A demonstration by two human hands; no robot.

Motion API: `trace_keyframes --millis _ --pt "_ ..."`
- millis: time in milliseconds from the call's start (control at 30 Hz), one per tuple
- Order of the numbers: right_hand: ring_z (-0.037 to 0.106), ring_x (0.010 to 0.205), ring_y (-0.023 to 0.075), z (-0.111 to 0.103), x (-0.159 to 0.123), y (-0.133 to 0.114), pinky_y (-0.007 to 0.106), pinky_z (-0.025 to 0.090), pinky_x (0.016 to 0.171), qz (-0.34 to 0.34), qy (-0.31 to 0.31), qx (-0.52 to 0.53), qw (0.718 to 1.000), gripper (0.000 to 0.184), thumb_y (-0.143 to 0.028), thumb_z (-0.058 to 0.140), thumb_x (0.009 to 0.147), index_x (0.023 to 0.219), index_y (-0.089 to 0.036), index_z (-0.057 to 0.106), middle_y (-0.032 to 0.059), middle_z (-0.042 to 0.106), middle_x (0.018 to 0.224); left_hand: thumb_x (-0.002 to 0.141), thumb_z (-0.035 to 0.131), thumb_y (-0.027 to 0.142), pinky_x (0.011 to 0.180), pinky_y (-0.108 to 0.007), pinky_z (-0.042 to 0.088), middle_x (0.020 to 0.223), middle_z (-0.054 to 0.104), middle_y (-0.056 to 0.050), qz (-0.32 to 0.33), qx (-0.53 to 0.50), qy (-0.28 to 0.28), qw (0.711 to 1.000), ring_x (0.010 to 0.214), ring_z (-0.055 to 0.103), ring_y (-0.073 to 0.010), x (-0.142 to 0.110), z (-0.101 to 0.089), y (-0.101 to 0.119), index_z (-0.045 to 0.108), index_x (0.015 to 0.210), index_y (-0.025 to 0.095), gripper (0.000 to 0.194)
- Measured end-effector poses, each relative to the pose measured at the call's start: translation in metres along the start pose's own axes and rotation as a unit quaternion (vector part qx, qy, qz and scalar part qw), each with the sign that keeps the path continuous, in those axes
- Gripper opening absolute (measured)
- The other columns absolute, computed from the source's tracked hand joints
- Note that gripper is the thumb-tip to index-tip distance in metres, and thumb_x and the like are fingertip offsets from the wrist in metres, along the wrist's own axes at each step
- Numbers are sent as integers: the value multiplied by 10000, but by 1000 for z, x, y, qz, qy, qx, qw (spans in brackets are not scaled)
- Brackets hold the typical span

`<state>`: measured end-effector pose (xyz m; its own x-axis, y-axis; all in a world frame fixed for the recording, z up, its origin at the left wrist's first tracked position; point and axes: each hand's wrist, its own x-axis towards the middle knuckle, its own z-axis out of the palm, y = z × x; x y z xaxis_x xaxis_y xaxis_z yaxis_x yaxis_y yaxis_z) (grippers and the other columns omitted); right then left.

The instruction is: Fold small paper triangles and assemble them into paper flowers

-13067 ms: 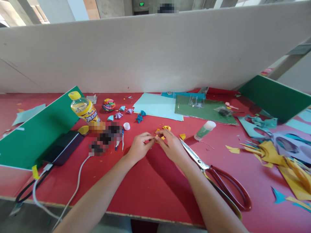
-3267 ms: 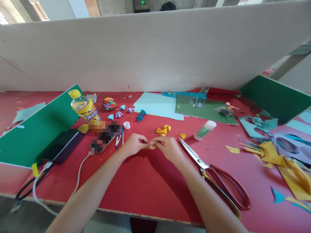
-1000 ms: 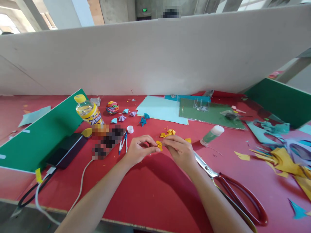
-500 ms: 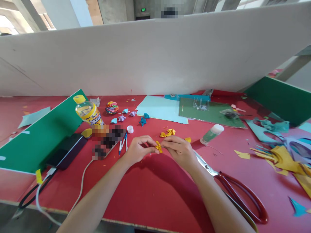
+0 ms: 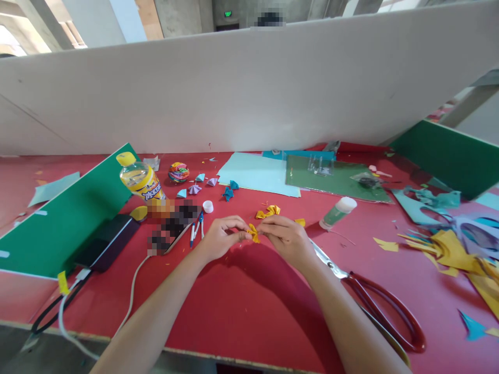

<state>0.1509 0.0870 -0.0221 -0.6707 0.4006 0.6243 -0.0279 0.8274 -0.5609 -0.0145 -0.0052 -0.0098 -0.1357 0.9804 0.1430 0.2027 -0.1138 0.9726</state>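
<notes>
My left hand and my right hand meet over the middle of the red table. Both pinch a small folded yellow paper piece between their fingertips, just above the tabletop. Two more folded yellow pieces lie just behind the hands. Another yellow scrap shows at the far side of my right hand.
Red-handled scissors lie right of my right arm. A glue stick lies beyond. Left are a yellow drink bottle, pens, a phone on a cable and a green board. Paper sheets and cut scraps lie behind and right.
Over the last second both hands have stayed together, working the yellow piece with small finger movements. Earlier the piece was almost hidden between the fingertips; it now shows as a fan shape.
</notes>
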Motion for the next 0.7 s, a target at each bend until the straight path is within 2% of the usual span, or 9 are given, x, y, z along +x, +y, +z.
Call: trace_keyframes --millis 433,567,700 --pt "591 772 133 -1 0 3 246 478 710 6 10 3 1000 236 -77 456 817 825 -208 652 40 617 847 713 633 281 577 -219 444 759 600 -40 21 -3 -9 1000 645 552 -113 0 0 1 672 732 148 139" --pt "591 776 139 1 0 2 257 484 713 9 8 5 1000 238 -82 452 819 825 -213 651 43 617 852 676 666 315 557 -217 436 754 609 -43 27 39 10 999 660 564 -127 -1 2 5 665 723 153 169" --pt "592 793 140 2 -1 2 258 486 731 8 4 1 1000 243 -78 451 817 832 -213 653 45 618 867 626 704 326 542 -222 442 720 601 -31 8 31 7 999 620 562 -123 -2 3 6 647 691 149 197"
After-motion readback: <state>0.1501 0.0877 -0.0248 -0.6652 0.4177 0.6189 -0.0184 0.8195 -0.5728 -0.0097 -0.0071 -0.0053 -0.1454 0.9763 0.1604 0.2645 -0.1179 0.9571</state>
